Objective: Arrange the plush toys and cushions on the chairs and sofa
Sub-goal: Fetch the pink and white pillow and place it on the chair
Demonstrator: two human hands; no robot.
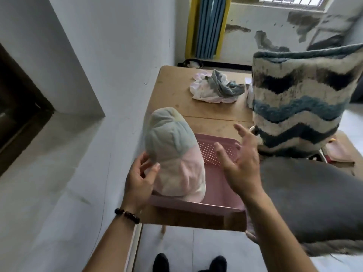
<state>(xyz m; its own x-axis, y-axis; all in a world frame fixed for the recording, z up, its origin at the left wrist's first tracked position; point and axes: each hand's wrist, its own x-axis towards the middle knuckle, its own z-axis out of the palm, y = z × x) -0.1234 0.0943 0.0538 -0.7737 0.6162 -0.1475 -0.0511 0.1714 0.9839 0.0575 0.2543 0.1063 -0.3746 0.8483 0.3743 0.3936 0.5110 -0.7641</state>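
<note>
Pastel plush toy [174, 154], stood in pink basket [222, 185] on table [176, 91] mid-frame, was gripped lightly by left hand [139, 179]; right hand [239, 163] was held spread, empty, centre-right.

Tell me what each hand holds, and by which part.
The left hand grips the pastel plush toy by its lower left side. The right hand is spread open and holds nothing.

Brown wooden surface [172, 95] set against the wall; pink perforated tray [216, 189] at its near edge; crumpled white and grey cloths [216, 89] toward the far end; zigzag-patterned cushion [298, 103] upright at right.
</note>
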